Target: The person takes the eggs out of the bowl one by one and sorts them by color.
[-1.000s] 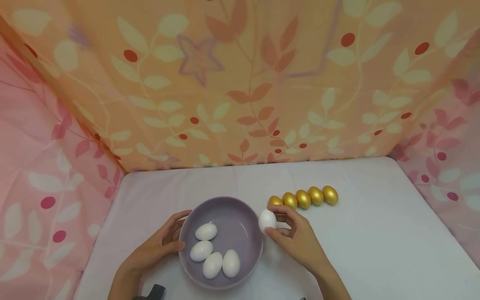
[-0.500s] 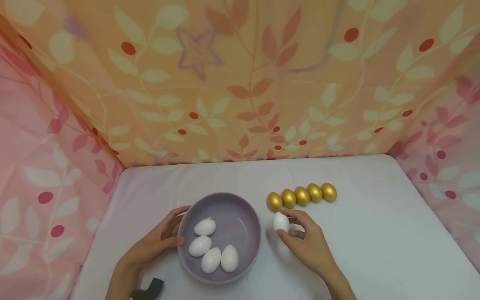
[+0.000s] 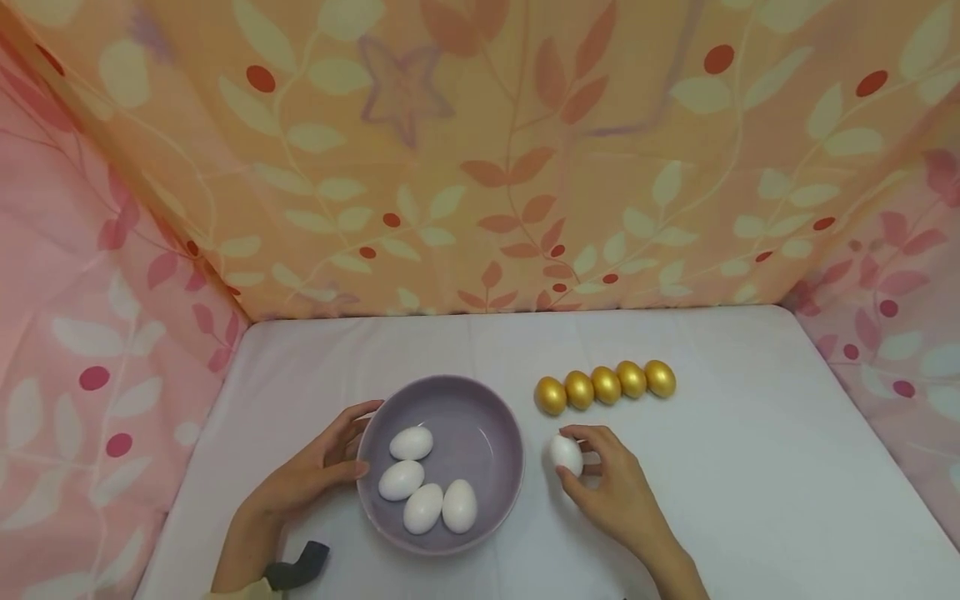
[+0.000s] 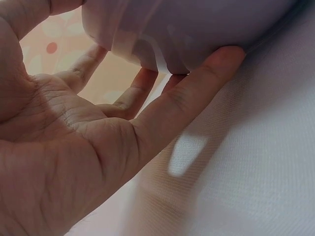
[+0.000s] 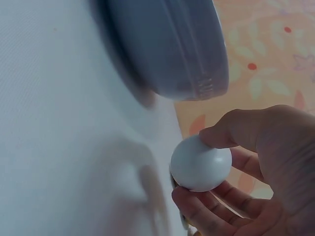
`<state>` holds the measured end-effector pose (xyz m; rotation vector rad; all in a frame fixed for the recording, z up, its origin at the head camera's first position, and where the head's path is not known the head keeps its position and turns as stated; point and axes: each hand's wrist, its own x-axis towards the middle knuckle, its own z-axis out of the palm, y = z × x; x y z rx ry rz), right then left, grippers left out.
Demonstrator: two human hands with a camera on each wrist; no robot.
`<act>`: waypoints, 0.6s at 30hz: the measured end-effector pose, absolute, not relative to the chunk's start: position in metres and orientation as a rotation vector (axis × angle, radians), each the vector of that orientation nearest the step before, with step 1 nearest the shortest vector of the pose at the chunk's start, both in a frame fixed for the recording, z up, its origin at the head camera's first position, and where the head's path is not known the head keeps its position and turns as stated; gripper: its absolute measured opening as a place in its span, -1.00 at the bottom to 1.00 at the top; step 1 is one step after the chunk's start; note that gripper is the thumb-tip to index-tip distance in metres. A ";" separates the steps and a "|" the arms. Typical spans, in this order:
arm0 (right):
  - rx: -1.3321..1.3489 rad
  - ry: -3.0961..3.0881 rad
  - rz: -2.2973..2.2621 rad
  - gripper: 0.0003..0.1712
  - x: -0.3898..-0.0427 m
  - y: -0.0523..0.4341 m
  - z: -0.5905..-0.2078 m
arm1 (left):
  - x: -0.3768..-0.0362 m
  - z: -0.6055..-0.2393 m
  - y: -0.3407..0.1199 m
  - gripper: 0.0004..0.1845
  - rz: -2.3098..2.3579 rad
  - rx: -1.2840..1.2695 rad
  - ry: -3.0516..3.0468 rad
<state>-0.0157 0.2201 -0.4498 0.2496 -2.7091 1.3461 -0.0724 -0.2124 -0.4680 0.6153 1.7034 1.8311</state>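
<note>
Away from the purple bowl (image 3: 483, 425) and a little toward the right, the right hand (image 3: 611, 487) has carried one white egg (image 3: 566, 456), which a second ago was just beside the rim. Now I see it between the bowl and the hand's palm, on the near side of the row of gold eggs (image 3: 606, 385), apparently just clear of the surface. Thumb and fingers pinch it from opposite sides.

I'd judge that egg light, stiff and smooth enough to slip; whether it would crack, I can't tell. Its wide middle seems the place to hold, with thumb facing fingers and only mild pressure.

Over on the left, the left hand (image 3: 311, 471) has its fingers spread apart, tips resting against the bowl's outer wall. Four loose white eggs (image 3: 411, 443) lie inside, toward the left and near side.

White cloth covers the surface (image 3: 750, 433). Beyond its far edge hangs an orange curtain (image 3: 412, 200) printed with pale leaves and red dots; pink leafy cloth (image 3: 45, 300) closes in both sides.
</note>
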 end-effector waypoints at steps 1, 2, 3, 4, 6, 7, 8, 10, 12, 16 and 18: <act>0.242 -2.721 1.341 -0.41 -0.016 0.220 -0.450 | -0.073 -0.467 -0.213 -0.18 1.831 0.612 1.704; 0.234 -2.733 1.336 -0.42 -0.015 0.220 -0.451 | -0.073 -0.467 -0.213 -0.18 1.830 0.607 1.708; 0.230 -2.741 1.330 -0.42 -0.015 0.220 -0.451 | -0.073 -0.466 -0.213 -0.18 1.830 0.599 1.709; 0.225 -2.749 1.323 -0.43 -0.015 0.220 -0.451 | -0.073 -0.466 -0.213 -0.18 1.831 0.594 1.709; 0.221 -2.759 1.301 -0.43 -0.015 0.220 -0.452 | -0.073 -0.466 -0.214 -0.18 1.828 0.591 1.711; 0.224 -2.764 1.286 -0.43 -0.014 0.220 -0.453 | -0.073 -0.466 -0.214 -0.17 1.827 0.593 1.713; 0.226 -2.770 1.270 -0.44 -0.014 0.220 -0.453 | -0.073 -0.466 -0.214 -0.17 1.826 0.592 1.713; 0.237 -2.779 1.227 -0.43 -0.013 0.220 -0.454 | -0.073 -0.466 -0.214 -0.17 1.828 0.595 1.707; 0.244 -2.789 1.185 -0.44 -0.012 0.220 -0.455 | -0.073 -0.466 -0.214 -0.17 1.832 0.594 1.701; 0.243 -2.824 1.113 -0.45 -0.011 0.220 -0.456 | -0.073 -0.468 -0.213 -0.17 1.838 0.590 1.702; 0.238 -2.848 1.076 -0.46 -0.010 0.221 -0.455 | -0.072 -0.469 -0.213 -0.17 1.837 0.586 1.705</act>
